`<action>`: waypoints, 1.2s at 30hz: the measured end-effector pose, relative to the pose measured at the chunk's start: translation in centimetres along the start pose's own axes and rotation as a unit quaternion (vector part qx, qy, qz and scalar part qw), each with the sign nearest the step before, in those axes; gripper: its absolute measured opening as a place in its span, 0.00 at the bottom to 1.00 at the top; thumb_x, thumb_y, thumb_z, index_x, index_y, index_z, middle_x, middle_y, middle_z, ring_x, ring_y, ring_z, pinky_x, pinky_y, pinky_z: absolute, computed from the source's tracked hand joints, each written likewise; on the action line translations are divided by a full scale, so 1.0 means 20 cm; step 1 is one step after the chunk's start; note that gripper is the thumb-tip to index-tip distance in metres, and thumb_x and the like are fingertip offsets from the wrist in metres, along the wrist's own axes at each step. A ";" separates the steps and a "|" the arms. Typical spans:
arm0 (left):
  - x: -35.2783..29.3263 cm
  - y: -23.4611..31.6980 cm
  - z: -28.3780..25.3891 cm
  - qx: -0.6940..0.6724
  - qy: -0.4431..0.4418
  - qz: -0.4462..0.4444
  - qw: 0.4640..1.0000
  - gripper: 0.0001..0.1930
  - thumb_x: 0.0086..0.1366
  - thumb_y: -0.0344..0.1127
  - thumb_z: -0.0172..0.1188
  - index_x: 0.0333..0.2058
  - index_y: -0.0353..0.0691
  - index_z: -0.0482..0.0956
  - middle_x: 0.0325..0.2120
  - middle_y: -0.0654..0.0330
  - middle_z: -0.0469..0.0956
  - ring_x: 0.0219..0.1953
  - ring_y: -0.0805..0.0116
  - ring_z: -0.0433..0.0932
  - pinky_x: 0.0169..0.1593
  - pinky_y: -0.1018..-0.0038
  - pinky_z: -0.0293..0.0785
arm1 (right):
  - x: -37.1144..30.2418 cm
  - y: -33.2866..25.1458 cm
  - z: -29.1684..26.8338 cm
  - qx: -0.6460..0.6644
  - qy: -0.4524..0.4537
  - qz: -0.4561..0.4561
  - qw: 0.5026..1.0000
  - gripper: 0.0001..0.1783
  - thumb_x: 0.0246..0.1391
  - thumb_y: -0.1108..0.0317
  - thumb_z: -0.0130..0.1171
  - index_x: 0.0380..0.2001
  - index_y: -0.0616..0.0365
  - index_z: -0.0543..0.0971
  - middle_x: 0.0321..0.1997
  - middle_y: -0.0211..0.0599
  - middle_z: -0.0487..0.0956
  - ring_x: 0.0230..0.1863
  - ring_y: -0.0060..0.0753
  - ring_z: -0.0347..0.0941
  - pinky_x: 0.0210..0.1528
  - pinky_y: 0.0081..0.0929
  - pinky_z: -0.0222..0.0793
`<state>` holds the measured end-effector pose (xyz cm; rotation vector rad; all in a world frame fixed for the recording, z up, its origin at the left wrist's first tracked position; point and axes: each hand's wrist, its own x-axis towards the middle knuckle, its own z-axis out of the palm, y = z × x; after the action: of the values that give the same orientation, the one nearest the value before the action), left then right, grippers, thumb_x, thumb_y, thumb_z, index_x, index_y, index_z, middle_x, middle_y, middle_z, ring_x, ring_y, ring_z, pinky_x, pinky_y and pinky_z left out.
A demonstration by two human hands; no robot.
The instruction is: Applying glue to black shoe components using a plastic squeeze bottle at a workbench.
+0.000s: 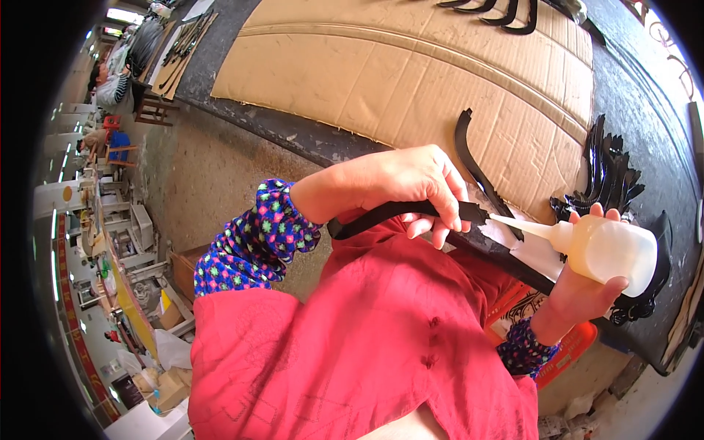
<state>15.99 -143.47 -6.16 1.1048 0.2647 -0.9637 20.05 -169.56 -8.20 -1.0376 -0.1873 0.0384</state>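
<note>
My left hand (414, 176) pinches a curved black strip (381, 213) near its right end, fingers closed around it, in front of my red apron. The strip's other end bends down past my wrist. In my right hand (576, 297) lies a translucent squeeze bottle (616, 253) with pale contents, tilted on its side. Its long tapered nozzle points left, its tip at the end of the strip; whether they touch I cannot tell. A similar black strip (469, 158) rests on the cardboard sheet (367, 81) just beyond my left hand.
The cardboard covers part of a dark worktable (286, 128). A pile of glossy black pieces (612, 169) lies beyond the bottle, and several curved black strips (506, 15) lie at the far edge. A wooden stool (154, 110) stands on the floor at left. People sit farther off.
</note>
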 end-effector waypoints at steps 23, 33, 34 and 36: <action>-0.10 -0.06 -0.06 0.078 0.056 -0.047 0.994 0.05 0.44 0.24 0.53 0.21 0.26 0.73 0.14 0.51 0.75 0.09 0.74 0.70 0.13 0.83 0.65 | -0.05 0.19 0.13 0.010 -0.002 0.095 0.995 0.47 0.36 0.38 0.56 0.53 0.59 0.57 0.54 0.45 0.61 0.54 0.50 0.60 0.50 0.52 0.60; -0.12 -0.04 -0.04 0.114 0.042 -0.055 0.991 0.05 0.43 0.25 0.52 0.17 0.28 0.73 0.13 0.53 0.74 0.09 0.75 0.71 0.13 0.83 0.65 | -0.04 0.19 0.16 -0.004 -0.009 0.091 0.996 0.47 0.37 0.38 0.56 0.53 0.61 0.56 0.54 0.47 0.61 0.54 0.52 0.60 0.50 0.53 0.61; -0.12 -0.04 -0.04 0.113 0.041 -0.055 0.991 0.05 0.43 0.25 0.52 0.17 0.28 0.73 0.13 0.53 0.74 0.09 0.75 0.71 0.13 0.83 0.65 | -0.04 0.19 0.16 -0.004 -0.008 0.091 0.996 0.47 0.37 0.38 0.56 0.53 0.61 0.56 0.54 0.47 0.61 0.54 0.52 0.60 0.50 0.53 0.61; -0.12 -0.04 -0.04 0.110 0.042 -0.051 0.992 0.05 0.43 0.25 0.52 0.17 0.28 0.73 0.13 0.53 0.74 0.09 0.75 0.71 0.13 0.83 0.65 | -0.04 0.19 0.15 -0.004 -0.009 0.092 0.996 0.47 0.37 0.38 0.56 0.53 0.61 0.56 0.54 0.47 0.61 0.54 0.52 0.60 0.50 0.53 0.61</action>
<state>14.21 -141.58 -5.55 1.3458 0.2901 -1.0569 18.96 -165.08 -10.13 -1.0598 -0.1076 0.2148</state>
